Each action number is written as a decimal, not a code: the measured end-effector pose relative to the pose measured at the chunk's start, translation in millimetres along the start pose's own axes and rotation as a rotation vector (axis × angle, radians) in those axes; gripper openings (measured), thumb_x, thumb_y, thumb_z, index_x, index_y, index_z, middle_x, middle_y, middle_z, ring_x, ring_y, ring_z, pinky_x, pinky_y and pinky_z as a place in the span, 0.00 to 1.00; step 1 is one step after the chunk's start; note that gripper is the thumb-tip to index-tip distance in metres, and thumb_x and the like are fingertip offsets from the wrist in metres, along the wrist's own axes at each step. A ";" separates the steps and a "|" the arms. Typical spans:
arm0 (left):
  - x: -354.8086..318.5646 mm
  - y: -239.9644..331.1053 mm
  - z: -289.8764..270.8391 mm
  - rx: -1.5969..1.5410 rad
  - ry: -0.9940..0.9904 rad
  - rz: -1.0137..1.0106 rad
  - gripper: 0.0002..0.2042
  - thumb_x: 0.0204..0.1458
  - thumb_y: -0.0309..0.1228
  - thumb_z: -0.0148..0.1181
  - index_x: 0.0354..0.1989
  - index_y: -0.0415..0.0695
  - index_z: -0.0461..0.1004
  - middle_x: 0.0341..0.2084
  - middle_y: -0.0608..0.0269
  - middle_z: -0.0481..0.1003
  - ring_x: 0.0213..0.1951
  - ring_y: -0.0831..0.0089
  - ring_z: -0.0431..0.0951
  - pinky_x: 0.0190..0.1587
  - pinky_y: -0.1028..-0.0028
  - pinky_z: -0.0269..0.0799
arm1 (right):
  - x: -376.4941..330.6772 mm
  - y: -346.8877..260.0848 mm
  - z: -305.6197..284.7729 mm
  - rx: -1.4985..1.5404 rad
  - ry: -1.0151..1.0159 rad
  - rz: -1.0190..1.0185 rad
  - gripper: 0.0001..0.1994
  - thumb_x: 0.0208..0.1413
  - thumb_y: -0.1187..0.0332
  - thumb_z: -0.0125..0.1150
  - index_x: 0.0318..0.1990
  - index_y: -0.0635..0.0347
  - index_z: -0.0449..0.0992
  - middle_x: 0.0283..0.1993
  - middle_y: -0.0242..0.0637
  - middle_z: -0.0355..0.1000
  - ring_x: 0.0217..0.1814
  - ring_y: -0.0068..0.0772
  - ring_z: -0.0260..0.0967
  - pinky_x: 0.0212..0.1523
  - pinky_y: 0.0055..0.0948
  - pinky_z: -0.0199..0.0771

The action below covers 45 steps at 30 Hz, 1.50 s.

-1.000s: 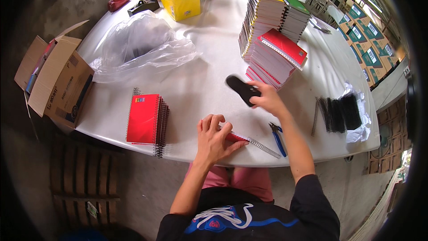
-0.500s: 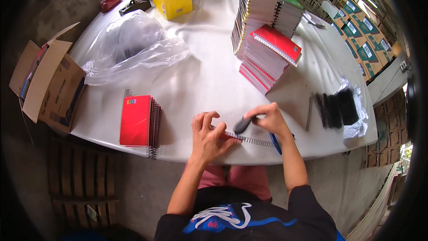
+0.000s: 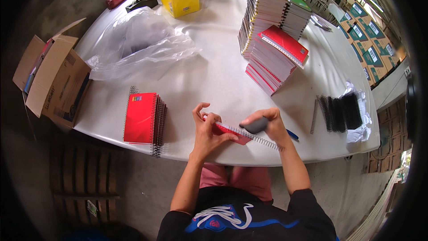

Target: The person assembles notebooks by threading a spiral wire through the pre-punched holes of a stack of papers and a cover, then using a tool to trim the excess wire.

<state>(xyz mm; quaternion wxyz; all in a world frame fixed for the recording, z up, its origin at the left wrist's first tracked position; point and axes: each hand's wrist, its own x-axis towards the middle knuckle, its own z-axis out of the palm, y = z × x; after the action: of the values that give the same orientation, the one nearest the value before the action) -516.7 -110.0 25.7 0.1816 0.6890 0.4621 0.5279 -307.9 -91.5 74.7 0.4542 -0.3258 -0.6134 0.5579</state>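
Note:
My left hand (image 3: 206, 131) grips a red notebook (image 3: 238, 137) near the table's front edge, its punched spine up and its red cover facing me. A dark spiral coil (image 3: 267, 143) runs along that spine, and its loose end sticks out to the right under my right wrist. My right hand (image 3: 275, 127) is wrapped round a dark grey, rounded hand tool (image 3: 257, 126), held at the coil; whether the two touch, I cannot tell. Just right of that wrist lies a blue, pen-like object (image 3: 292, 135), partly hidden.
Red spiral notebooks (image 3: 140, 118) are stacked at left, beside an open carton (image 3: 60, 80). Clear plastic (image 3: 138, 40) and a yellow box (image 3: 179, 1) lie beyond. Unbound red books (image 3: 272, 62) stand before taller piles. Black coils (image 3: 341, 110) rest on white wrapping at right.
The notebook has tilted, showing more of its red cover. My right hand has turned the grey tool from upright to nearly flat. The blue object is less hidden by my wrist.

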 end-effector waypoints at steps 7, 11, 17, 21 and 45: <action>-6.4 -15.0 4.7 -0.307 0.080 -0.233 0.42 0.13 0.43 0.82 0.36 0.44 0.58 0.43 0.56 0.55 0.48 0.64 0.59 0.39 0.69 0.66 | 7.6 -6.8 11.7 -0.012 -0.069 -0.109 0.14 0.37 0.83 0.60 0.34 0.60 0.81 0.34 0.41 0.78 0.35 0.26 0.76 0.38 0.22 0.74; 0.4 -5.6 1.1 -0.343 -0.058 -0.311 0.43 0.12 0.43 0.82 0.37 0.43 0.56 0.39 0.58 0.55 0.44 0.66 0.60 0.41 0.69 0.65 | 22.8 4.1 5.9 -0.750 0.075 -0.064 0.13 0.36 0.85 0.57 0.31 0.62 0.81 0.33 0.43 0.78 0.36 0.35 0.77 0.39 0.26 0.75; -2.9 -12.1 0.3 -0.303 -0.063 -0.242 0.44 0.14 0.45 0.82 0.37 0.41 0.55 0.37 0.59 0.54 0.41 0.69 0.61 0.40 0.70 0.65 | 30.0 -1.6 25.7 -0.616 -0.109 0.021 0.14 0.37 0.85 0.58 0.33 0.60 0.81 0.31 0.39 0.78 0.33 0.27 0.76 0.38 0.25 0.75; -1.7 -8.5 2.6 -0.315 -0.078 -0.275 0.46 0.13 0.44 0.82 0.40 0.41 0.53 0.40 0.59 0.53 0.39 0.71 0.61 0.39 0.71 0.66 | 27.8 10.0 28.6 0.069 0.023 0.064 0.14 0.37 0.85 0.57 0.33 0.61 0.81 0.29 0.42 0.77 0.30 0.21 0.74 0.33 0.21 0.73; 0.8 52.0 -1.9 -0.457 0.281 -0.255 0.32 0.46 0.20 0.64 0.61 0.38 0.56 0.32 0.56 0.78 0.34 0.77 0.76 0.41 0.77 0.72 | -112.1 -10.0 30.8 -0.857 0.596 0.105 0.19 0.56 0.61 0.55 0.55 0.47 0.71 0.51 0.40 0.63 0.53 0.41 0.61 0.56 0.49 0.52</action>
<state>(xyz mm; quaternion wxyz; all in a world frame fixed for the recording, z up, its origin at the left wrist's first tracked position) -495.2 -136.2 65.2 0.3309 0.4870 0.4347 0.6815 -293.2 -206.8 63.9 0.4065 -0.6574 -0.6135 0.1617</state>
